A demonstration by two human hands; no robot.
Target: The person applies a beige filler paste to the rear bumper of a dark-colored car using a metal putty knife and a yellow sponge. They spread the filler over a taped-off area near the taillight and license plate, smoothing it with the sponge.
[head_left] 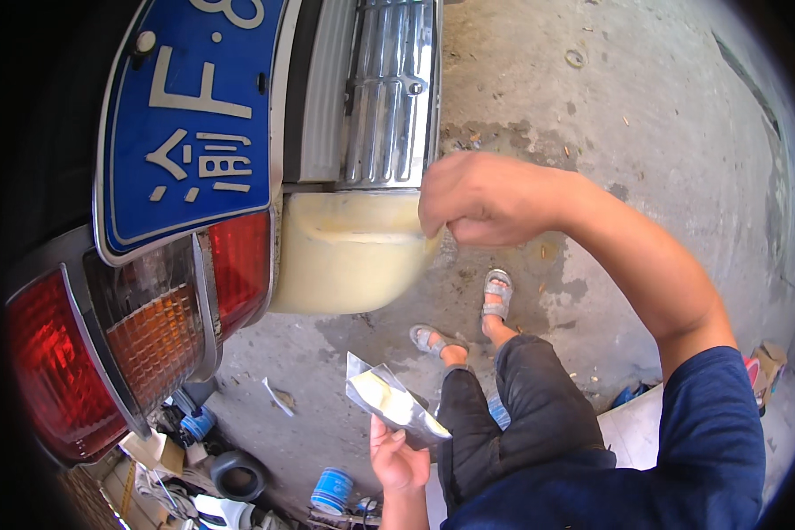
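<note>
My right hand [481, 201] is closed at the outer edge of the cream-coated bumper corner [349, 256]. Whatever its fingers grip is hidden behind them. Uneven pale streaks run along a ridge on the bumper corner. Low in the picture, my left hand [399, 459] grips a thin flat plate [426, 420] by its lower edge. A lump of pale yellow putty [384, 395] is spread over the plate's face.
Beside the bumper corner are the vehicle's chrome bumper section [389, 106], blue licence plate [190, 115] and tail light [66, 362]. A blue can [331, 490], a tyre [238, 475] and clutter lie at lower left. My sandalled feet stand on stained concrete [618, 115].
</note>
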